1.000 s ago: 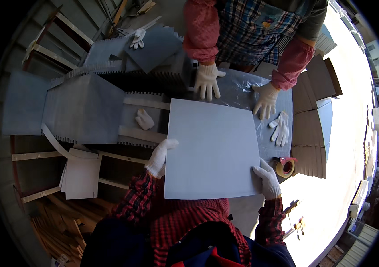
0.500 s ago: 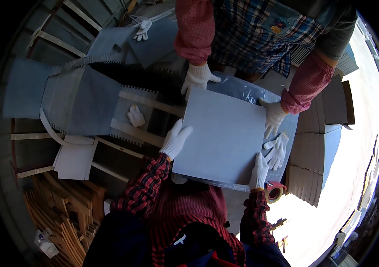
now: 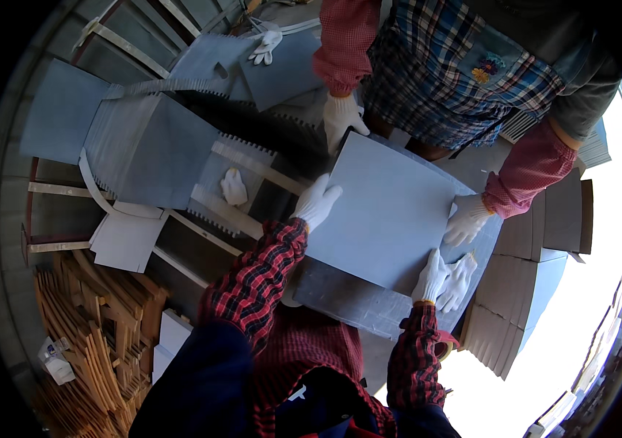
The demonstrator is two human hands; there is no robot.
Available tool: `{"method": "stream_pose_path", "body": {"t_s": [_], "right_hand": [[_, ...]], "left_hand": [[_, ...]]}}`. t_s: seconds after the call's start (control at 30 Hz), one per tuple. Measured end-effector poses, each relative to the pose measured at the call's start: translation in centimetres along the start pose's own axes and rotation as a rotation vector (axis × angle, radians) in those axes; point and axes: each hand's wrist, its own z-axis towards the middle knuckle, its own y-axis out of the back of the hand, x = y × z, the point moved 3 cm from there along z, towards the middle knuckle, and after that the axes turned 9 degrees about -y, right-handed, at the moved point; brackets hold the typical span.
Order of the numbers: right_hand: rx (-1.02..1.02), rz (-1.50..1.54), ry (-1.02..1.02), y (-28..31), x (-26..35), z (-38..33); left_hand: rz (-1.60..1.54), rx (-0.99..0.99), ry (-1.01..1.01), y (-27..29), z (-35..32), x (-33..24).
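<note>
A flat, light grey square board [image 3: 391, 212] lies over a grey work table [image 3: 347, 296]. My left hand [image 3: 316, 203], in a white knit glove, holds the board's left edge. With the same kind of glove, my right hand [image 3: 430, 279] grips the board near its close right corner. Across from me a co-worker's gloved hands hold the same board: one hand [image 3: 343, 120] at the far left corner, the other hand [image 3: 467, 219] at the right edge. The fingertips under the board are hidden. A loose white glove [image 3: 458, 283] lies against my right hand.
Grey notched sheets [image 3: 172, 157] lie on a rack to the left, with another glove [image 3: 234, 187] beside them. Wooden strips [image 3: 99, 321] are piled at lower left. Stacked cardboard [image 3: 508, 299] stands right of the table. A red tape dispenser [image 3: 446, 344] is partly behind my right sleeve.
The board has shifted away from me toward the co-worker, and all four hands have moved with it. More of the table's near side shows. The whole view has also turned slightly.
</note>
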Motion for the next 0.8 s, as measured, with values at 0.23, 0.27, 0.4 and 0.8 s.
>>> {"method": "stream_pose_path", "body": {"t_s": [0.23,0.27,0.4,0.8], "right_hand": [[-0.018,0.057,-0.151,-2.0,-0.9,1.3],[0.004,0.019,-0.144,-1.9,-0.8,1.4],[-0.075,-0.111,-0.044,-2.0,-0.5,1.3],[-0.328,-0.726,0.539,1.4,10.5,-5.2]], "left_hand": [[0.415,-0.003,0.06,0.0,2.4,-0.3],[0.513,0.038,0.075,0.2,2.5,-1.0],[0.82,0.144,0.013,2.3,2.2,-3.2],[0.136,0.125,0.366,1.5,-4.6,6.7]]}}
